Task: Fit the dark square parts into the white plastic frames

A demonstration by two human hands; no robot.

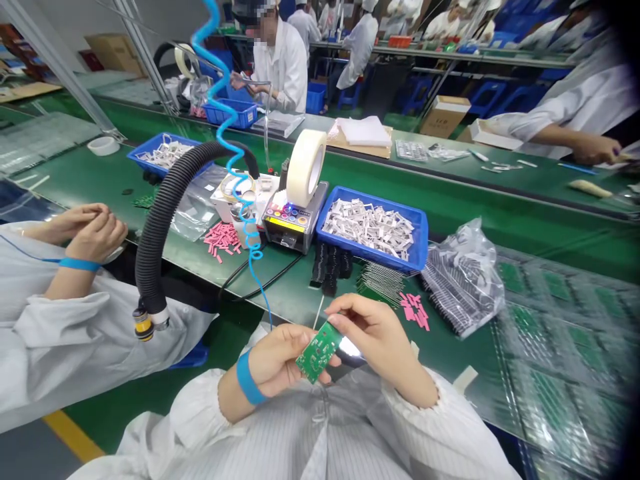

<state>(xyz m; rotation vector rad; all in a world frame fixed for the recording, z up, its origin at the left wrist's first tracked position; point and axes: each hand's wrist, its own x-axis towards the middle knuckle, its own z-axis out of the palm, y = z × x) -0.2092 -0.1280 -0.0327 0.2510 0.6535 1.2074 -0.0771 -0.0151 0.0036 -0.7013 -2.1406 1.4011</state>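
Observation:
A small green circuit board [319, 352] is held up in front of my chest, its face with small parts and solder points turned toward me. My left hand [280, 357], with a blue band at the wrist, grips its lower left side between thumb and fingers. At the upper right corner, my right hand [373, 337] pinches the board between thumb and forefinger. Whether those fingertips also hold some tiny piece cannot be seen. Just beyond my right hand lie pink strips [414, 311] and a pile of thin metal pins [383, 283].
A tape dispenser [287, 223] stands ahead, beside a blue bin [423, 230] of white plastic parts. Clear trays [560, 333] with green boards fill the right. A black hose [160, 213] and coiled blue tube [227, 120] hang at left, near a co-worker's hands [95, 233].

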